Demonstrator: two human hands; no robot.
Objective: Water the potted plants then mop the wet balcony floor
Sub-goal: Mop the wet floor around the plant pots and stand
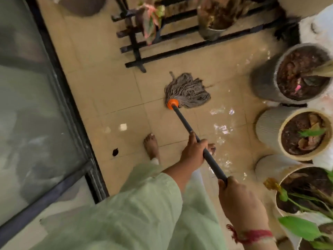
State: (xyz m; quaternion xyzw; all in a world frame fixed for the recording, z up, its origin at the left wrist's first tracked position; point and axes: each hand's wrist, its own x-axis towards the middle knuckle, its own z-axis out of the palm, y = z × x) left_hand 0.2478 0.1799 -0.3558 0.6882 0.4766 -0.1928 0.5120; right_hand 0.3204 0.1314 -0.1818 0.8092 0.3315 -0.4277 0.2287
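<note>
A string mop with a grey head point(187, 91) and an orange collar lies flat on the beige tiled balcony floor point(100, 91). Its dark handle point(183, 120) runs back toward me. My left hand point(192, 152) grips the handle midway. My right hand point(239, 197), with a red thread at the wrist, grips the handle's near end. Shiny wet patches point(222, 129) glisten on the tiles right of the handle. Potted plants line the right side: a grey ribbed pot point(266, 83), a cream pot point(270, 129) and a leafy pot point(304, 192).
A black metal railing point(137, 49) crosses the far floor, with a pink-leaved plant point(149, 20) and another pot point(214, 20) behind it. A glass sliding door with a dark frame point(72, 109) bounds the left. My bare feet point(151, 147) stand on the tiles below the mop.
</note>
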